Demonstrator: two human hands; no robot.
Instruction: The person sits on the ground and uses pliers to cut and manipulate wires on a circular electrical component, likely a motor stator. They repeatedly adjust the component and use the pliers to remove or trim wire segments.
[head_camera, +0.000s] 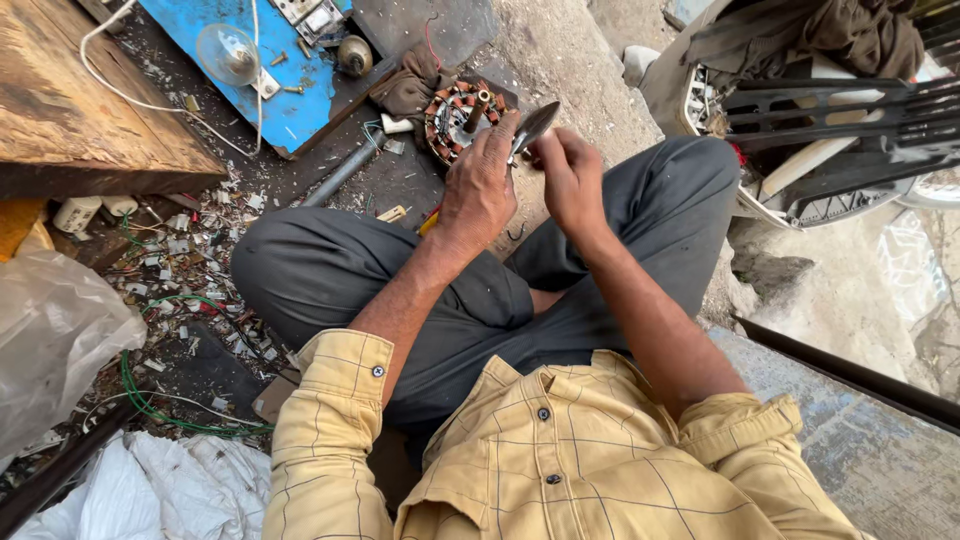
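I sit cross-legged in grey trousers. My left hand (480, 185) and my right hand (568, 175) are raised together above my knees, both closed on a small dark metal tool with a spoon-like blade (534, 125). Just beyond my left hand a round motor stator with copper windings and a central shaft (458, 115) lies on the floor. The tool's lower end is hidden between my fingers.
A wooden bench (70, 100) at the left. A blue board with a glass bulb, switches and white wire (262, 70). A metal rod (345, 168), paper scraps and green wire (150, 400) on the floor. Plastic bags (60, 330) at the left. A two-wheeler's black rack (850, 110) at the right.
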